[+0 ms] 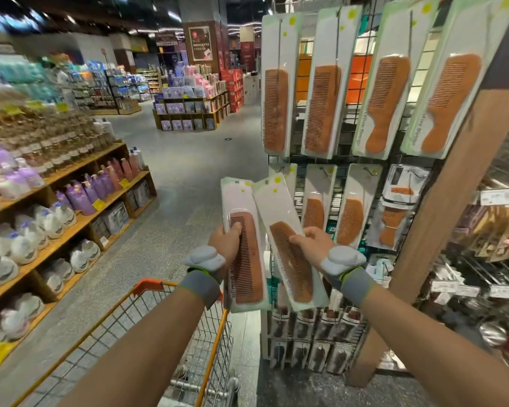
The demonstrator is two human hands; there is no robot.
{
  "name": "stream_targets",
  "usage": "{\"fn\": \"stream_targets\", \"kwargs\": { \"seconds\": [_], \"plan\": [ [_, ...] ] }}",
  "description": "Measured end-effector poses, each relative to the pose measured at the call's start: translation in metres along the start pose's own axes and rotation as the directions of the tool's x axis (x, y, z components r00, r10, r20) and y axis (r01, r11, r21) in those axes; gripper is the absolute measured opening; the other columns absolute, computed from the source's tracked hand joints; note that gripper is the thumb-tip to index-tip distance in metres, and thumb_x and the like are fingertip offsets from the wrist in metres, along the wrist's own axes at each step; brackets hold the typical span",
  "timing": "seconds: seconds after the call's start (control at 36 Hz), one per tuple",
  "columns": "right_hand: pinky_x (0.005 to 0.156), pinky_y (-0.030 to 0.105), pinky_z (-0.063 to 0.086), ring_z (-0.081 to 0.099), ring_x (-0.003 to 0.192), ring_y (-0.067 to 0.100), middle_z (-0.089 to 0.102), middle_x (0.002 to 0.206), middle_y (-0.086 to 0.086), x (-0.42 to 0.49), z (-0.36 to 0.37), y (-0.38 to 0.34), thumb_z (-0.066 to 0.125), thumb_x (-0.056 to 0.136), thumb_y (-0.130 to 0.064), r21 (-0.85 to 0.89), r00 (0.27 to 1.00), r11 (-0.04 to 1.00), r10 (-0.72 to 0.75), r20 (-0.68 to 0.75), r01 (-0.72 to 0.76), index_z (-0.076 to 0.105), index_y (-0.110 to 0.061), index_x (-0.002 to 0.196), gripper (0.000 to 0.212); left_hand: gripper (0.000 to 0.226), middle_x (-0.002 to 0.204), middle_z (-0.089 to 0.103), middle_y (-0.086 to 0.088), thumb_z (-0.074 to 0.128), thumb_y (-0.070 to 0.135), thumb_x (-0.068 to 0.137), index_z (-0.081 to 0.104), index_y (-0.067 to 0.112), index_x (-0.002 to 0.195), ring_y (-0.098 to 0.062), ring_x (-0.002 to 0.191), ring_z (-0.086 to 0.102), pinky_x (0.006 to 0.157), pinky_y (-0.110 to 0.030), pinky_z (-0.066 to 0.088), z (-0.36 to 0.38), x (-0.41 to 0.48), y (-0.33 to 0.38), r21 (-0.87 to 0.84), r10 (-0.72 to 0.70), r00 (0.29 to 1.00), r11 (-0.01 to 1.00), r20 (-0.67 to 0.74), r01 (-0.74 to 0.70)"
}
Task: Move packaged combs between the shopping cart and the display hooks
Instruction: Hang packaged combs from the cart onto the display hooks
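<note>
**While Both Hands Hold Combs: Getting a Card onto Its Hook**

While each hand has a packaged comb in its grip, the job is halfway between cart and rack. The left hand [225, 240] is closed around the lower half of one carded comb [245, 248], thumb across the teeth, the card standing nearly upright; it looks like more than one card may be stacked there, though the edges are too close to tell. The right hand [312, 242] pinches a second carded comb [288, 248], tilted so its top leans left and touches the first pack. Both are held above the far corner of the orange shopping cart [171, 315], just in front of the wire display rack [344, 171].

Judging by the pose, hanging is the likely step. To do it well, work one card at a time: keep the left pack clear, and straighten the right one until its top edge is level. Slide the grip lower so the hang hole near the top is unobstructed, then line that hole up with a display hook [323, 171] in the lower row before pushing back. A tilted card would probably catch or tear at the hole.
</note>
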State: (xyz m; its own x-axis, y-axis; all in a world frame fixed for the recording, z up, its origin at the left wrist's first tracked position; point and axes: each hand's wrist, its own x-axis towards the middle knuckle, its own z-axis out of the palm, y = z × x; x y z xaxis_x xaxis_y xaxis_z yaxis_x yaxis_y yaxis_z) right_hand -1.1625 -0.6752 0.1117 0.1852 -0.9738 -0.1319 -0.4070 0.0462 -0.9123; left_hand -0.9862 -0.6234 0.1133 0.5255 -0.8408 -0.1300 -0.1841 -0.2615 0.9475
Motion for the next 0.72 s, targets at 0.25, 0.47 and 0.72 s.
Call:
{"fn": "stream_targets", "kwargs": {
  "seconds": [0.25,0.47,0.72],
  "plan": [
    [0.091,0.037,0.048,0.062,0.098,0.029,0.067,0.105,0.014,0.022,0.004,-0.002,0.063,0.086,-0.03,0.023,0.999,1.0,0.001,0.034,-0.002,0.062,-0.005,0.101,0.03,0.039,0.107,0.066,-0.008,0.046,0.04,0.098,0.057,0.011,0.121,-0.027,0.095,0.063,0.089,-0.036,0.049,0.002,0.011,0.005,0.053,0.008,1.0,0.999,-0.021,-0.007],
    [0.088,0.039,0.047,0.06,0.086,0.027,0.063,0.089,0.012,0.05,0.009,0.001,0.063,0.087,-0.031,0.026,0.999,1.0,0.009,0.035,-0.009,0.056,-0.007,0.085,0.025,0.038,0.11,0.067,-0.013,0.048,0.038,0.098,0.059,0.008,0.118,-0.031,0.1,0.064,0.094,-0.041,0.049,0.005,0.023,0.006,0.09,0.009,0.999,0.996,-0.036,-0.006],
    [0.091,0.043,0.05,0.062,0.086,0.033,0.065,0.091,0.015,0.078,0.011,0.006,0.065,0.086,-0.029,0.072,0.995,0.993,0.093,0.022,-0.094,0.06,-0.006,0.082,0.024,0.031,0.105,0.068,-0.014,0.05,0.037,0.097,0.06,0.01,0.109,-0.031,0.096,0.065,0.093,-0.044,0.051,0.011,0.039,0.011,0.06,0.001,0.999,0.998,-0.034,0.001]
  ]
}}
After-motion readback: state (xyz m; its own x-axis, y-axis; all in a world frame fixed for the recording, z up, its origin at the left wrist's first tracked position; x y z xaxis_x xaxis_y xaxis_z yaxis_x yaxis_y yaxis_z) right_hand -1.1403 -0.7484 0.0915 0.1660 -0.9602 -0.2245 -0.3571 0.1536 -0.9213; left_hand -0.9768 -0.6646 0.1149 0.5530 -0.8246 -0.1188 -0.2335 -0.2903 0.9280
